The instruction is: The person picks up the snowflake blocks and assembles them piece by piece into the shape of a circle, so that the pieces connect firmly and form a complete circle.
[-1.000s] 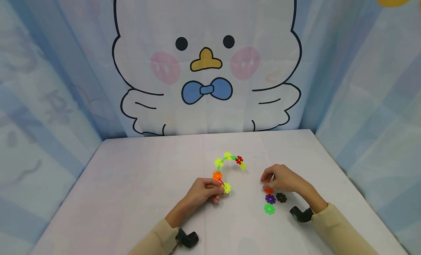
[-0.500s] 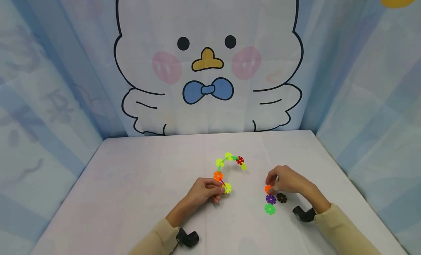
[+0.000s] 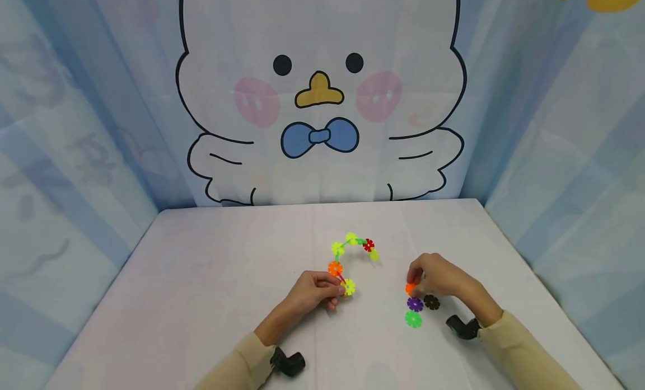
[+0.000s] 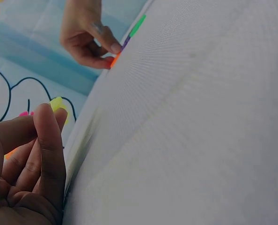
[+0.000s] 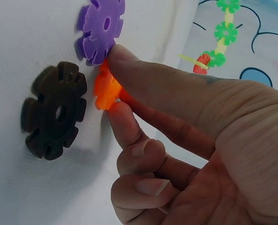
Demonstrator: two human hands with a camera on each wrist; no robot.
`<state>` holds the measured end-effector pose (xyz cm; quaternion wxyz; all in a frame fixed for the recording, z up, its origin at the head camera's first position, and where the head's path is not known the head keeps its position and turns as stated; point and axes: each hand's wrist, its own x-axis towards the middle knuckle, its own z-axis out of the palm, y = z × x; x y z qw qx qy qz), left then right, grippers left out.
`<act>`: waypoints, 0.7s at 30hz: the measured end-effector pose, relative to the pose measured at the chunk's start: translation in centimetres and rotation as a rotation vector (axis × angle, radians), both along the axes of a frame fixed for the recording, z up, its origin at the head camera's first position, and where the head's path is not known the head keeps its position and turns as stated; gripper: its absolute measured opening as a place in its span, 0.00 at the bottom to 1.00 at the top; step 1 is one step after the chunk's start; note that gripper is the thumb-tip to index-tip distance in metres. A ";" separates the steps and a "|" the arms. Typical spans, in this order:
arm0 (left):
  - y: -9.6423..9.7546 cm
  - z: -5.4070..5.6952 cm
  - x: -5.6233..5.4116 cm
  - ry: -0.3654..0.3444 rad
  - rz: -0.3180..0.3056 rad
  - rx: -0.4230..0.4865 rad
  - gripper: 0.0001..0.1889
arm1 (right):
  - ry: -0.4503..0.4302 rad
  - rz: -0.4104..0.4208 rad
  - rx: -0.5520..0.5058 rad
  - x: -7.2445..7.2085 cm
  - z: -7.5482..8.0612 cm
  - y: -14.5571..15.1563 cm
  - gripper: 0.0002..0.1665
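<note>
My left hand [image 3: 314, 292] pinches a yellow snowflake disc [image 3: 349, 287] between thumb and fingers. That disc ends a curved chain of interlocked discs, with an orange disc [image 3: 335, 268] beside it and a red disc [image 3: 368, 245] near the far end. My right hand [image 3: 437, 273] grips a loose orange snowflake disc [image 5: 106, 89] low at the tabletop, thumb on one edge and a finger on the other. Close by lie a purple disc [image 5: 102, 28] and a dark brown disc [image 5: 54, 110]. A green disc [image 3: 414, 319] lies nearest me in that group.
The white-covered table [image 3: 227, 255] ends at a cartoon-printed curtain [image 3: 322, 172] at the back, and blue curtains flank both sides. Black wrist devices [image 3: 289, 363] sit at the cuffs of both beige sleeves [image 3: 237, 362].
My right hand has shifted slightly right, and its fingertips have come together on the loose orange disc. The left hand and the chain stay almost still.
</note>
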<state>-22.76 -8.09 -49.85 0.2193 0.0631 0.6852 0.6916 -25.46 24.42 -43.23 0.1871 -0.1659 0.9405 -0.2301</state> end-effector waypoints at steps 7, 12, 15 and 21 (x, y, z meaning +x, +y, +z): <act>-0.1 0.0 0.0 -0.003 -0.002 0.006 0.10 | -0.018 0.010 -0.013 -0.2 0.0 0.0 0.11; -0.1 0.0 -0.1 0.000 -0.005 0.004 0.10 | -0.043 0.012 0.006 -0.5 0.0 -0.1 0.11; -0.1 -0.1 -0.1 0.000 -0.010 0.004 0.10 | -0.064 0.009 0.022 -0.7 0.1 -0.1 0.12; -0.1 -0.1 0.0 0.002 -0.009 0.008 0.10 | -0.087 0.038 0.032 -1.0 0.4 -0.1 0.12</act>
